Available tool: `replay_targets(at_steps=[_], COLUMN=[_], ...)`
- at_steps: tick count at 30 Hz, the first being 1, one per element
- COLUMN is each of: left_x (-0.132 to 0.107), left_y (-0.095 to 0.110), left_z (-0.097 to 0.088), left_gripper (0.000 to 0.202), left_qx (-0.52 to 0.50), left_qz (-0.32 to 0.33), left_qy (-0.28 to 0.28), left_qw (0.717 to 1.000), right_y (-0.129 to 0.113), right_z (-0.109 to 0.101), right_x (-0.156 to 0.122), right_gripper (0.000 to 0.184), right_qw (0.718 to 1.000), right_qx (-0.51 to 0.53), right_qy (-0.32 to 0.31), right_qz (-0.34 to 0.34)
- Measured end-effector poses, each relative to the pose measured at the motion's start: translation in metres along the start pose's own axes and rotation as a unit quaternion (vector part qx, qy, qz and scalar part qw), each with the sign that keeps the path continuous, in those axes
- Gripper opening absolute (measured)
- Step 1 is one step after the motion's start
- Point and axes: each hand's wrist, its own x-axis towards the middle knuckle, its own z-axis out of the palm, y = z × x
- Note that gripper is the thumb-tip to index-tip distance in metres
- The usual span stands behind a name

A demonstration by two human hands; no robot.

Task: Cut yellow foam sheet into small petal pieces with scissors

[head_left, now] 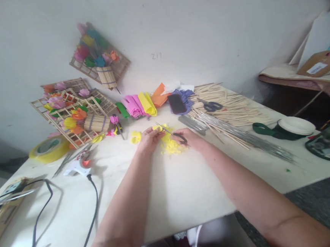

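Observation:
Between the fingers of my left hand (150, 139) is a small piece of yellow crepe paper (157, 128), held up off the table. My right hand (189, 137) grips dark-handled scissors (180, 137), whose blades point left and reach the paper's edge. Under both hands lies a loose heap of yellow paper scraps (171, 146). Just left of my left hand rest several cut yellow pieces (136, 136). Whether the blades are closed on the paper is too small to tell.
Rolled crepe paper (136, 105), a phone (177, 104) and a second pair of scissors (211, 105) lie behind. Bamboo sticks (235, 112) and wires (240, 138) spread right. At left are a corded glue gun (78, 166), a tape roll (49, 148) and stick frames with paper flowers (77, 121).

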Motion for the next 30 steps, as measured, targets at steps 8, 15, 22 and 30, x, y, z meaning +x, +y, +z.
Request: replay_targets(at_steps=[8,15,22,30], left_x=[0.0029,0.0008,0.0045,0.0061], left_y=[-0.0020,0.0005,-0.0023,-0.0038], left_z=[-0.0030,-0.0002,-0.0031,-0.0034], left_gripper=[0.015,0.016,0.017,0.014], left_qx=[0.001,-0.009,-0.018,-0.030], left_qz=[0.008,0.003,0.008,0.022], left_qy=[-0.007,0.003,0.017,0.034], left_qw=[1.000,1.000,1.000,0.999], right_y=[-0.0069,-0.0062,-0.0004,-0.0013], right_z=[0.0029,0.0047,0.0036,0.0048], right_x=[-0.0040,-0.0028,0.0018,0.0007], right_gripper=[0.029,0.029,0.029,0.029], right_qw=[1.000,1.000,1.000,1.000], right_qx=[-0.018,-0.008,0.001,0.006], right_qy=[0.014,0.018,0.016,0.013], right_qz=[-0.005,0.001,0.002,0.008])
